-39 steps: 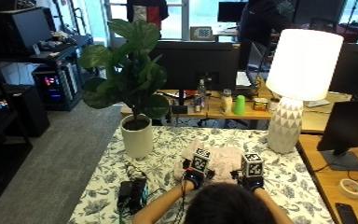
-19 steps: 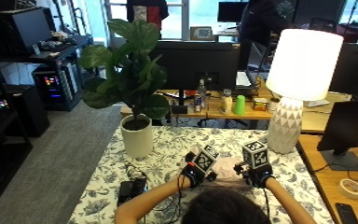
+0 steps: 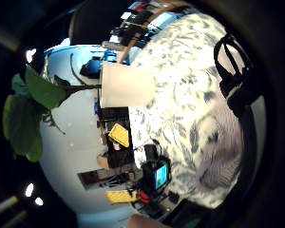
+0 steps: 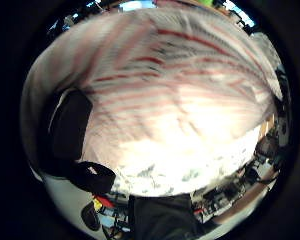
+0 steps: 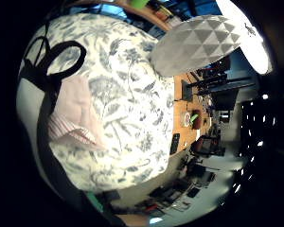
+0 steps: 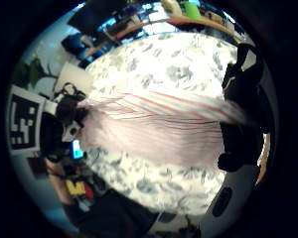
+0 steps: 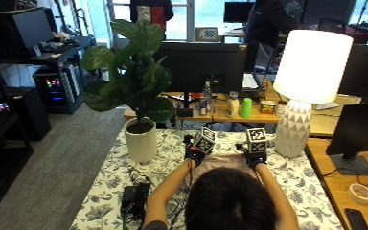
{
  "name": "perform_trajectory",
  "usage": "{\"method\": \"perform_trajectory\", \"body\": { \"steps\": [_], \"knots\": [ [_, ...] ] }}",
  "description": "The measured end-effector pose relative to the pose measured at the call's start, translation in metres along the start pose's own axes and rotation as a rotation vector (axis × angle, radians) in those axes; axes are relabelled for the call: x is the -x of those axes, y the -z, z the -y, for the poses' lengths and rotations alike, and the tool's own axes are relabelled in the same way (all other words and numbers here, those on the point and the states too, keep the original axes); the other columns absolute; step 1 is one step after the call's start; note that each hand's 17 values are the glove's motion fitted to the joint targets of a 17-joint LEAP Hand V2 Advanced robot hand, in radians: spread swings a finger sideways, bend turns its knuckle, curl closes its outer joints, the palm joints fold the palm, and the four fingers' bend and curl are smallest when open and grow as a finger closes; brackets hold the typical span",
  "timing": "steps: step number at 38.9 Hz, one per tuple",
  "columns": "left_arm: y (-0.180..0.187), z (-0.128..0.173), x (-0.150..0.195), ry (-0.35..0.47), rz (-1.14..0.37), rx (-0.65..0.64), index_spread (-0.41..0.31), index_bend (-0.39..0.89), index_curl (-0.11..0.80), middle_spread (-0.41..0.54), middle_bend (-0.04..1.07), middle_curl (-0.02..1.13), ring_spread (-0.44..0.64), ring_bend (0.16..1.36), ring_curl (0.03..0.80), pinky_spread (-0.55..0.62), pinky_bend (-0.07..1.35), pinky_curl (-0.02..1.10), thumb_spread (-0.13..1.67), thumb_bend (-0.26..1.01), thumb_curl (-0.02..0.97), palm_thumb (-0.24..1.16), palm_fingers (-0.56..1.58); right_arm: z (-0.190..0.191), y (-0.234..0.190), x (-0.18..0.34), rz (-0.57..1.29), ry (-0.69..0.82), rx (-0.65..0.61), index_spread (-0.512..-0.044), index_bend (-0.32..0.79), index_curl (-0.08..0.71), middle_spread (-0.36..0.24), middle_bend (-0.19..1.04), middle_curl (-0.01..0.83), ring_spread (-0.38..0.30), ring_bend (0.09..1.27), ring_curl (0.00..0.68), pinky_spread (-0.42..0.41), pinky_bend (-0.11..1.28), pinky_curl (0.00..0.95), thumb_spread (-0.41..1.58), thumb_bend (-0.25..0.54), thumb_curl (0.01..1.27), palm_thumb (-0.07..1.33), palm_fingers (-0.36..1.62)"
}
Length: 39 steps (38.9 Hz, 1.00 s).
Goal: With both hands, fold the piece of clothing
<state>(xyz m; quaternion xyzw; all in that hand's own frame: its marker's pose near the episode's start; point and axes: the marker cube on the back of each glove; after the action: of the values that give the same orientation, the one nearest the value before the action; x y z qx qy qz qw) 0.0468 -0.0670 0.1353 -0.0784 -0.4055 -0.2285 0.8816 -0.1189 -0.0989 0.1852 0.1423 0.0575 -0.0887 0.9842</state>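
We see both hands out over the table, side by side. The left hand (image 7: 195, 154) and the right hand (image 7: 256, 156) each have an end of the shirt (image 7: 224, 161), which lies stretched between them on the tablecloth (image 7: 171, 158). The right thumb side palm view shows the cloth running flat from one hand to the other. We cannot tell if the fingers are curled on the cloth or straight, for either hand.

The shirt is thin, soft cloth, pale pink-white with thin red stripes (image 6: 164, 124). It has small wrinkles near the left palm. One corner is turned over beside the right hand (image 5: 73, 130).

The tablecloth is white with grey-blue leaves and flowers. Past the left hand stands a white plant pot (image 7: 141, 140) with big green leaves (image 7: 133, 67). Past the right hand stands a lamp (image 7: 305, 91) with a bumpy white base and a plain white shade. Behind the table we see desks with dark screens (image 7: 200, 60).
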Motion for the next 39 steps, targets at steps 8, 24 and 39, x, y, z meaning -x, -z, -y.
{"method": "perform_trajectory", "body": {
  "steps": [8, 24, 39],
  "knots": [
    [0.007, 0.030, -0.043, -0.321, -0.466, -0.263, -0.163, 0.07, 0.299, -0.214, 0.13, 0.50, -0.27, 0.55, 0.446, -0.28, 0.54, 0.44, 1.42, 0.11, 0.198, 0.34, 0.70, -0.002, -0.020, -0.012, -0.054, -0.089, 0.053, -0.269, 0.10, 0.351, -0.192, 0.34, 0.479, -0.226, 0.63, 0.451, -0.319, 0.59, 0.413, 1.08, 0.079, 0.37, 1.14, 1.13],
    [0.010, -0.039, -0.017, -0.456, -0.642, -0.218, -0.071, 0.17, 0.299, 0.030, 0.07, 0.32, -0.07, 0.59, 0.415, -0.09, 0.59, 0.42, 1.37, 0.03, 0.180, 0.28, 0.42, -0.011, -0.067, -0.070, 0.051, -0.289, 0.119, -0.259, 0.03, 0.262, -0.149, 0.23, 0.456, -0.180, 0.60, 0.437, -0.270, 0.62, 0.402, 1.19, -0.024, 0.34, 1.00, 1.13],
    [-0.062, -0.087, -0.093, -0.541, -0.707, 0.291, -0.001, 0.06, 0.290, 0.221, 0.14, 0.25, 0.21, 0.64, 0.409, 0.28, 0.62, 0.41, 1.41, -0.02, 0.146, 0.17, 0.06, -0.131, -0.054, -0.026, 0.071, -0.517, 0.647, -0.230, 0.01, 0.171, -0.096, 0.23, 0.458, -0.131, 0.59, 0.432, -0.219, 0.73, 0.419, 1.17, -0.049, 0.31, 0.78, 0.97]
  ]
}}
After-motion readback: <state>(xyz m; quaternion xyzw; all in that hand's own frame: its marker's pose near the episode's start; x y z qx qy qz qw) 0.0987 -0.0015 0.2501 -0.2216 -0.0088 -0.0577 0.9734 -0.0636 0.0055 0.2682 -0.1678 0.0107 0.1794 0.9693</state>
